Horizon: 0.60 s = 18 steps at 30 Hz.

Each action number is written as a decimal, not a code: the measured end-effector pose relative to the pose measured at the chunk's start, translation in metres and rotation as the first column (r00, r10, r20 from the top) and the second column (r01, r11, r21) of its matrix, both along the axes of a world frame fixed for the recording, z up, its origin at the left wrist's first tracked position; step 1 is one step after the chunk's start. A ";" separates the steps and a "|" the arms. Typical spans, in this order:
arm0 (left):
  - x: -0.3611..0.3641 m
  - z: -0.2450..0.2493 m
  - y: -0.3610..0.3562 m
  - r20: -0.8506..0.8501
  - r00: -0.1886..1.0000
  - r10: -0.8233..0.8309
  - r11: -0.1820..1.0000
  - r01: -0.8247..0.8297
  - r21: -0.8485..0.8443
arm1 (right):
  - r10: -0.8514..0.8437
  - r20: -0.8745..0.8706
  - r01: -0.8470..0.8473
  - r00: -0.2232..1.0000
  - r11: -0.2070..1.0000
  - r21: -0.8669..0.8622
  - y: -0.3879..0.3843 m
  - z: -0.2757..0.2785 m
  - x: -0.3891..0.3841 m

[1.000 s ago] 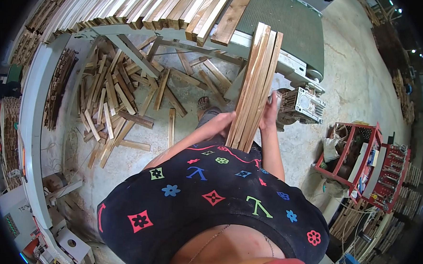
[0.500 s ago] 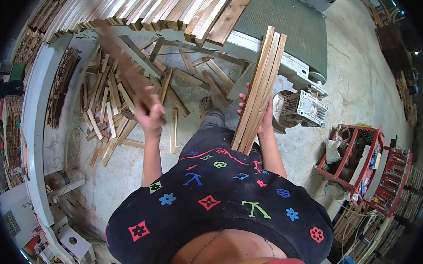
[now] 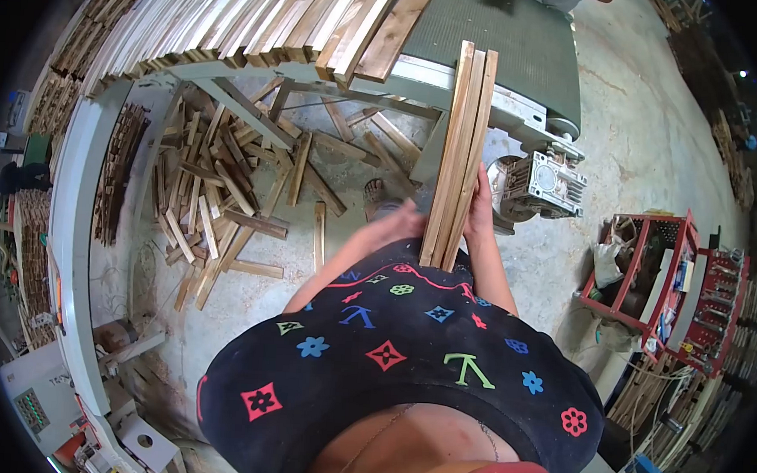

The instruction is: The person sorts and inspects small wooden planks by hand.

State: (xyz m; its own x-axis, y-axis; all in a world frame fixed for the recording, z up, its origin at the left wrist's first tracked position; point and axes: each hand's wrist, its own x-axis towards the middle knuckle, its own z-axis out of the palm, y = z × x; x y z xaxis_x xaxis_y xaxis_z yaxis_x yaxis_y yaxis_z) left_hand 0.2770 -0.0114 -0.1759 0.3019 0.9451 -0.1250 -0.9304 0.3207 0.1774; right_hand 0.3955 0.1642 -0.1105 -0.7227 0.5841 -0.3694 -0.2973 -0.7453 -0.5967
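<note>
Three long wooden strips [image 3: 460, 155] stand side by side in front of my body, their lower ends against the dark patterned shirt. My right hand [image 3: 480, 212] grips them from their right side, its fingers partly hidden behind the wood. My left hand [image 3: 396, 224] is just left of the strips near their lower part, blurred by motion, so its fingers are unclear. Beyond the strips, a row of wooden strips [image 3: 270, 17] lies along the metal frame beside a green conveyor belt [image 3: 500, 37].
Loose wood pieces [image 3: 227, 177] lie heaped on the floor below the frame. A motor [image 3: 548, 187] sits at the belt's near end. On the right stands a red tool cart [image 3: 646, 276]; stacked wood [image 3: 30, 261] lines the far left.
My left hand has let go of the brown wooden piece it held and moved right, toward the strips. The strips in my right hand have shifted slightly left in view.
</note>
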 end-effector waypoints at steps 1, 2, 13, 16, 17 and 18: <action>0.029 0.059 0.005 -0.224 0.972 -0.073 0.979 0.026 -0.203 | -0.058 0.033 0.057 0.998 0.997 0.051 0.003 -0.002 -0.002; 0.021 0.058 0.013 -0.206 0.972 -0.114 0.984 0.082 -0.156 | -0.164 0.052 0.152 0.985 0.971 0.183 0.002 0.006 -0.004; -0.017 0.072 0.032 -0.247 0.922 -0.297 0.946 0.250 -0.206 | -0.519 0.421 -0.453 0.744 0.072 0.889 -0.002 0.104 -0.027; -0.073 0.166 0.064 -0.741 0.342 -0.578 0.790 0.461 -0.403 | -0.528 0.462 -0.497 0.712 0.085 0.863 0.016 0.110 -0.055; -0.096 0.207 0.076 -0.806 -0.037 -0.591 0.692 0.489 -0.530 | -0.543 0.461 -0.520 0.702 0.051 0.852 0.025 0.109 -0.068; -0.117 0.231 0.084 -0.936 -0.212 -0.279 0.855 0.390 -0.343 | -0.539 0.451 -0.513 0.712 0.039 0.857 0.036 0.110 -0.084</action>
